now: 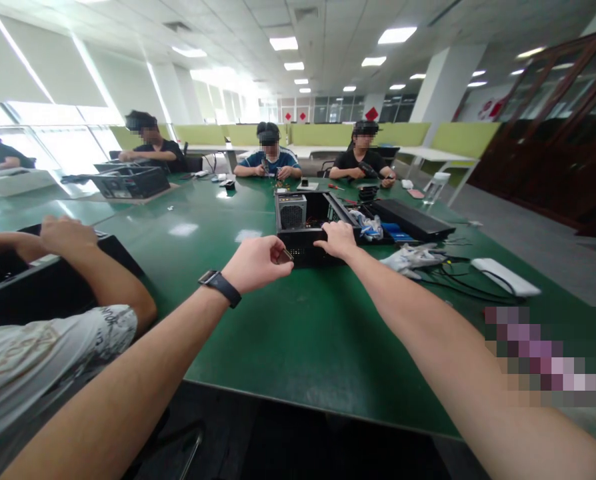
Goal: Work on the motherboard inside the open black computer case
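A black computer case (303,241) lies open on the green table in front of me, with a grey power supply (293,212) inside it at the left. My left hand (261,261), a dark watch on its wrist, pinches a small flat metal piece (287,256) close to the near side of the case. What kind of part this is I cannot make out. On the near right rim of the case rests my right hand (339,240), its fingers closed over the edge.
White-and-blue gloves (371,227), grey gloves (413,259), a black panel (413,220), cables and a white power strip (505,277) lie to the right. At the left, a co-worker's arms (73,247) rest over another black case (121,263). Several people sit across the table (298,333).
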A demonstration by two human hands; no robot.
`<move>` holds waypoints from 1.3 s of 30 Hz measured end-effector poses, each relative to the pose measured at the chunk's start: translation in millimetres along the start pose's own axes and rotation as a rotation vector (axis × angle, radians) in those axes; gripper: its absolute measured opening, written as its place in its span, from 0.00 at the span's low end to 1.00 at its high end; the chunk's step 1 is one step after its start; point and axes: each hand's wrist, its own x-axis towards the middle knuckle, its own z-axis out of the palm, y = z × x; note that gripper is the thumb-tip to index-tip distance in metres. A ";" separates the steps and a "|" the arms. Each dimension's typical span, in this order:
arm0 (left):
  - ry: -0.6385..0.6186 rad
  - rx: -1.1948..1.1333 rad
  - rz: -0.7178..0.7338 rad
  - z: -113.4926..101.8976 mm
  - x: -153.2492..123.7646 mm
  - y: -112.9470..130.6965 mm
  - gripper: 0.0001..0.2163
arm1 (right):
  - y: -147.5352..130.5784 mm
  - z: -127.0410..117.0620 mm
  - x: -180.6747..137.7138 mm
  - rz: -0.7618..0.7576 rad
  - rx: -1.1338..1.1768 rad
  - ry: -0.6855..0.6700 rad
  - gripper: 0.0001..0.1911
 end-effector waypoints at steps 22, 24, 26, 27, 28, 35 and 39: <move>-0.399 0.478 0.264 40.4 3.6 55.5 0.12 | -68.3 -110.3 -290.3 -0.072 0.210 0.122 0.13; -0.514 0.553 0.275 56.0 3.1 60.5 0.12 | -71.0 -119.8 -314.2 -0.074 0.259 0.130 0.11; -0.613 0.611 0.268 68.2 1.2 65.6 0.14 | -73.2 -126.4 -333.7 -0.074 0.321 0.144 0.10; -0.653 0.634 0.259 73.0 -0.2 68.0 0.15 | -74.1 -128.8 -341.8 -0.072 0.348 0.150 0.09; -0.684 0.654 0.247 76.9 -1.9 70.0 0.17 | -74.8 -130.6 -348.6 -0.071 0.369 0.155 0.09; -0.840 0.710 0.206 96.0 -13.4 67.2 0.18 | -77.3 -134.3 -366.8 -0.066 0.428 0.187 0.07; -0.870 0.722 0.176 104.4 -11.4 57.9 0.20 | -78.2 -133.6 -365.8 -0.055 0.430 0.198 0.08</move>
